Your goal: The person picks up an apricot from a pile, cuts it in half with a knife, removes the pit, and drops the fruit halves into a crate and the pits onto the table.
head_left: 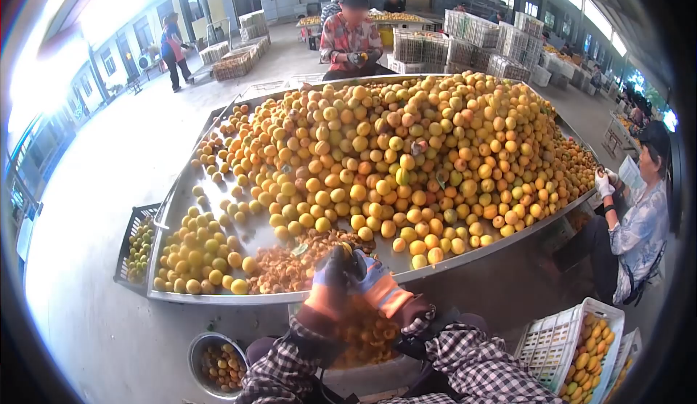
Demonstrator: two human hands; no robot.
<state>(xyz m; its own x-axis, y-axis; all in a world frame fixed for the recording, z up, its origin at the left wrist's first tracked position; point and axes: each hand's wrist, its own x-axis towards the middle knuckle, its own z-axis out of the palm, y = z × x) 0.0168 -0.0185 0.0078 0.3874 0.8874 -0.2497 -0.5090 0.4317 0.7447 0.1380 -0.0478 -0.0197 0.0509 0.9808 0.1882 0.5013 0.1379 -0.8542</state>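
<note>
My left hand (pixel 330 277) and my right hand (pixel 374 277), both in orange and grey-blue gloves with dark fingers, meet at the near edge of a metal table (pixel 406 275). Their fingers are closed together; a small yellow patch shows at the fingertips, but what they grip is too hidden to name. Just beyond them lies a heap of orange-brown apricot pieces (pixel 290 264). A great mound of whole apricots (pixel 385 150) covers most of the tabletop. Below my hands, between my knees, a container of orange fruit pieces (pixel 367 335) is partly covered by my arms.
A metal bowl of fruit (pixel 221 364) stands on the floor at left, near a black crate (pixel 134 248). White crates of apricots (pixel 573 346) are at lower right. A person (pixel 635 215) sits at right, another (pixel 352 37) across the table. Stacked crates (pixel 472 37) stand behind.
</note>
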